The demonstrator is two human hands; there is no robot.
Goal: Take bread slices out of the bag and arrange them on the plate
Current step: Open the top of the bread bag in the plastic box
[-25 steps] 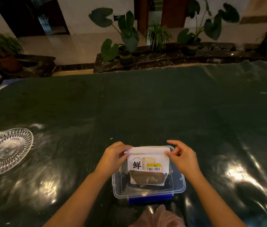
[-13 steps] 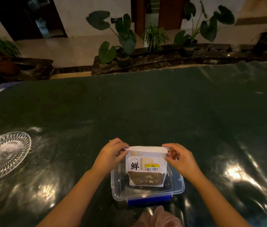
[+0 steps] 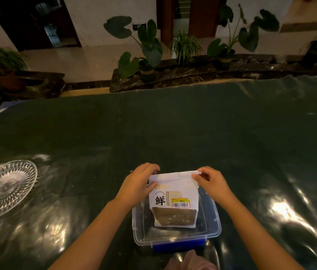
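A white bread bag (image 3: pixel 174 199) with a black character, a barcode sticker and a clear window showing brown bread stands upright in a clear plastic box (image 3: pixel 215 228). My left hand (image 3: pixel 138 184) grips the bag's top left corner. My right hand (image 3: pixel 210 183) pinches the top right corner at the sealed strip. The bag's top looks closed. A clear cut-glass plate (image 3: pixel 5 189) lies far to the left on the table, with nothing on it.
The table is covered with a dark green glossy sheet (image 3: pixel 173 133). The box has a blue clip (image 3: pixel 179 246) on its near side. Potted plants (image 3: pixel 148 53) stand on a ledge beyond the far edge.
Both hands have lifted the bag's top a little higher and straightened the folded strip. The bag stands taller in the box. The plate has not moved.
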